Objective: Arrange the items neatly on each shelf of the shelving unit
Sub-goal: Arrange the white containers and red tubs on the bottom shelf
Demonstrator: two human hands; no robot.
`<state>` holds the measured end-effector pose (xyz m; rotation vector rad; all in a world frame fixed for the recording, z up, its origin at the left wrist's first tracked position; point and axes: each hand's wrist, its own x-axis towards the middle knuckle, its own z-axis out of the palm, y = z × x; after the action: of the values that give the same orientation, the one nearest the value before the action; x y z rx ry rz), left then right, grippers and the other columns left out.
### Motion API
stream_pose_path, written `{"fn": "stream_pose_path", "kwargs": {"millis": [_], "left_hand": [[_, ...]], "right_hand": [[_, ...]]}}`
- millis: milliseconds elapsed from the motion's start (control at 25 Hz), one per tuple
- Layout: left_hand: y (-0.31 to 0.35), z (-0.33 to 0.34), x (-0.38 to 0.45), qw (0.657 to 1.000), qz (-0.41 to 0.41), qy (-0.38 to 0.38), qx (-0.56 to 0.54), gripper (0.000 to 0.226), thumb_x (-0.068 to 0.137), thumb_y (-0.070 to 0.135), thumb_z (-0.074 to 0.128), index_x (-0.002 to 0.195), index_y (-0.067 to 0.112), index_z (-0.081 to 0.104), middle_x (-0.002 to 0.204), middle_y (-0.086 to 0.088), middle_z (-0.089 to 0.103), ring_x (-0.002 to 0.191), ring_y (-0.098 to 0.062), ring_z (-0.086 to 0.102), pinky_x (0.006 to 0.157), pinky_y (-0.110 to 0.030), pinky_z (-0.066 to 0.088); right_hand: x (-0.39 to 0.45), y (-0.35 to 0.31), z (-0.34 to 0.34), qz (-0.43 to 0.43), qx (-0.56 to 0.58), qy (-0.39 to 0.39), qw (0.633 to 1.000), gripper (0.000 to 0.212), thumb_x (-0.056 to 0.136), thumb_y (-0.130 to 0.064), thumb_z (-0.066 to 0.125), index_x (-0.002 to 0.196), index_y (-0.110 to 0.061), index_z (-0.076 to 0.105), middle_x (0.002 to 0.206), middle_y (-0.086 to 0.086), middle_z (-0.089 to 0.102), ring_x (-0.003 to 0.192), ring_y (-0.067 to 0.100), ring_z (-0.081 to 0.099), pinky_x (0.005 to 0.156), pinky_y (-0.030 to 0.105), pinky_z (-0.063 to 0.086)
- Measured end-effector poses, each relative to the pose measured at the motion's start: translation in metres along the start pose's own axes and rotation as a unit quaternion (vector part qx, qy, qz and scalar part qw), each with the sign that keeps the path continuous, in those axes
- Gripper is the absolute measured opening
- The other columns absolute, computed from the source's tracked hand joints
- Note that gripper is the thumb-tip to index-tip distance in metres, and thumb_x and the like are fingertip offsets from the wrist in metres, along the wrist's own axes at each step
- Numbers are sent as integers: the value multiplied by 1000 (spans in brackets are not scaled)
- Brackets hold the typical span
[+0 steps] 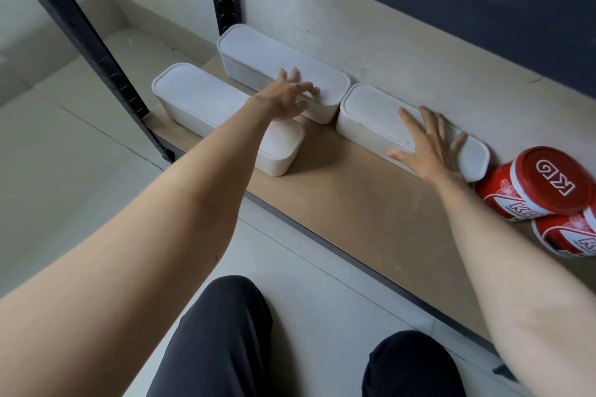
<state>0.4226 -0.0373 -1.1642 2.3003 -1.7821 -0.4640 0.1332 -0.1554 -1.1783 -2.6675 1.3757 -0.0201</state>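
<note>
Both grips flat on white boxes [371,113]; red tubs [535,185] read "KG".

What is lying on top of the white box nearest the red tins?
The right hand lies flat on the lid of the white box, fingers spread. The closed lid hides the box's contents.
</note>
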Motion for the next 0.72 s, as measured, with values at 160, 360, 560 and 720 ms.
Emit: {"fn": "stream_pose_path", "kwargs": {"millis": [160,360,560,720], "left_hand": [[-1,-1,2,1000,2,-1,-2,43,94,19,44,136,27,45,128,-15,35,114,-36,33,102,-45,34],[-3,0,3,1000,0,-4,-2,44,93,20,45,137,27,44,133,-16,33,118,-37,31,105,-48,32],[-3,-1,4,1000,-10,-18,-7,46,94,22,45,138,29,41,143,-18,25,126,-38,26,108,-51,29],[-1,-3,4,1000,-7,-16,-12,46,93,21,44,138,28,42,139,-15,28,123,-35,28,107,-50,30]], "right_hand": [[2,0,0,2,-6,0,1000,87,79,-50,68,148,-43,16,159,0,7,146,25,1,105,73,5],[4,2,1,1,-3,-3,1000,87,78,-52,67,148,-45,15,159,-1,7,146,25,1,105,73,4],[5,2,-1,-5,-9,-7,1000,87,79,-51,67,148,-44,14,159,0,7,146,26,1,105,74,5],[6,3,-1,-3,-12,-10,1000,89,78,-52,67,148,-44,13,159,0,6,146,26,1,105,74,5]]}}
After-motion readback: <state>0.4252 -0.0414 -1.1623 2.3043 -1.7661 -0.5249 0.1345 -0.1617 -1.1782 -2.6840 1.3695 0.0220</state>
